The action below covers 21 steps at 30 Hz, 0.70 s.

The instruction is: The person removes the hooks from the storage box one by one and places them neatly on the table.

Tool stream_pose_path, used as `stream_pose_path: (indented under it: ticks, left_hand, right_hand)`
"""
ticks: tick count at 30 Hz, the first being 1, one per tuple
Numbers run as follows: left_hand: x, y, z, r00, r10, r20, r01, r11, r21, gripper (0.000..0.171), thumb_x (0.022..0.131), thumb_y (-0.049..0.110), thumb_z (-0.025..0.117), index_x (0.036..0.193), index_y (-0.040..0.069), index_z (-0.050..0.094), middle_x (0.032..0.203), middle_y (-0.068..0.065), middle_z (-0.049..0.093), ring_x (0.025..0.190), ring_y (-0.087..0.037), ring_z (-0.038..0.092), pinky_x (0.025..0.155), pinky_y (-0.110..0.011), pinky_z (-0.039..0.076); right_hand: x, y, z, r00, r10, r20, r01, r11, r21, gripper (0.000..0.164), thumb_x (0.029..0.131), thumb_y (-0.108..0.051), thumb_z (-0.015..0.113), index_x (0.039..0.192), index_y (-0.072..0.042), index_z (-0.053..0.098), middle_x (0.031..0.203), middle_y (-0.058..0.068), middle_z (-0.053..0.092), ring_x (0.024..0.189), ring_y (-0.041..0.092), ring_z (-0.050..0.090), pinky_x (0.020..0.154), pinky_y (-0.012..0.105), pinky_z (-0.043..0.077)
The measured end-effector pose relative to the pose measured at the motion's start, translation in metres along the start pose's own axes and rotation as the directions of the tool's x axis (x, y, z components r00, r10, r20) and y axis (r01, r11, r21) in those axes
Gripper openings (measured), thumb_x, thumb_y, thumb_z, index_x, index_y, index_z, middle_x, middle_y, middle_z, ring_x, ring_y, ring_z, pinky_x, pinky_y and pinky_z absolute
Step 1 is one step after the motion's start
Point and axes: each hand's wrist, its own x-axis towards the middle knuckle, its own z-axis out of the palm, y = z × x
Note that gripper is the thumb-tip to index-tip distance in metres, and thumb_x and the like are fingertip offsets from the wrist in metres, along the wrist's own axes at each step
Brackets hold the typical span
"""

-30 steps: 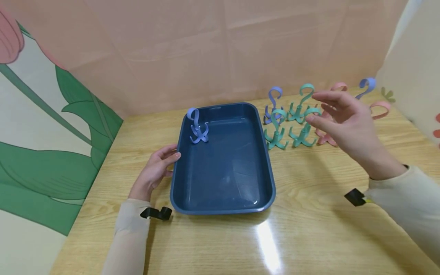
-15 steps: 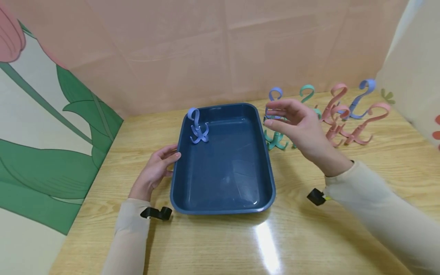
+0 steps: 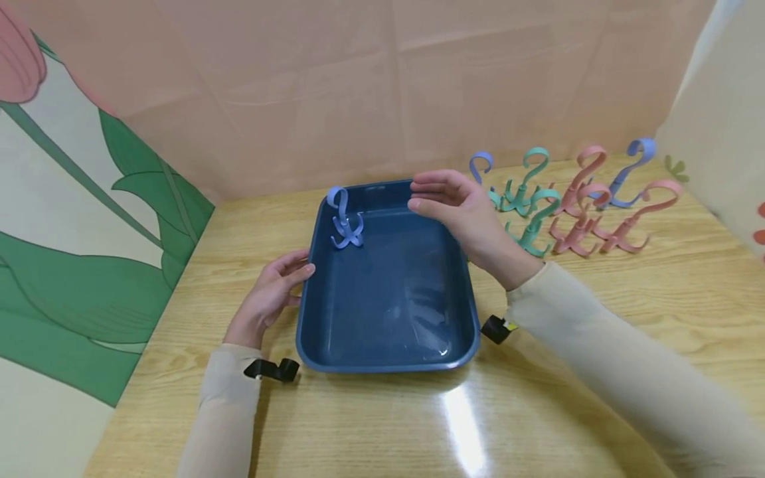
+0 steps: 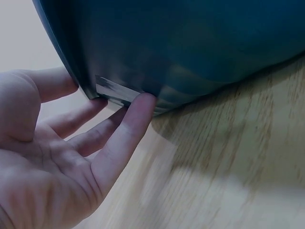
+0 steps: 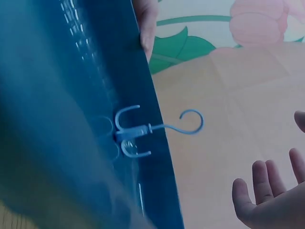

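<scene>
My left hand holds the left side of the blue tray; the thumb lies on its rim and the fingers touch the outer wall, as the left wrist view shows. Inside the tray, at its far left corner, a periwinkle multi-prong hanging hook stands with its curl rising over the rim. Over the tray's far right part hovers my right hand, fingers bent loosely and holding nothing. In the right wrist view that hand is apart from the hook.
Right of the tray stand more multi-prong hooks: green, pink and a periwinkle one at the far right. Another periwinkle hook is partly hidden behind my right hand. A pink cloth hangs behind the table.
My right hand has moved left from over the standing hooks to above the tray, with nothing in it. The left hand, the tray and the hook inside it have stayed still.
</scene>
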Motion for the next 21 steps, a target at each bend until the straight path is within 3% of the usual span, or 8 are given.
stream_pose_path:
  ticks: [13,21]
  left_hand:
    - [0.0,0.0,-0.001,1.0,-0.001,-0.008,0.001,1.0,0.0,0.051,0.103,0.025,0.06,0.151,0.014,0.046,0.147,-0.012,0.05,0.127,-0.032,0.053,0.078,-0.041,0.058]
    - [0.0,0.001,0.0,1.0,-0.01,-0.011,0.01,1.0,-0.004,0.053,0.102,0.025,0.062,0.151,0.014,0.046,0.147,-0.011,0.05,0.129,-0.031,0.051,0.078,-0.041,0.058]
  right_hand:
    - [0.026,0.02,0.037,0.998,0.059,0.035,-0.058,0.997,-0.044,0.035,0.093,-0.005,0.072,0.126,-0.002,0.062,0.123,0.012,0.064,0.112,0.025,0.061,0.102,0.039,0.047]
    - [0.037,0.035,0.049,0.995,0.092,0.04,-0.09,0.995,-0.051,0.032,0.092,-0.007,0.073,0.123,-0.006,0.066,0.122,0.011,0.064,0.112,0.025,0.062,0.101,0.039,0.048]
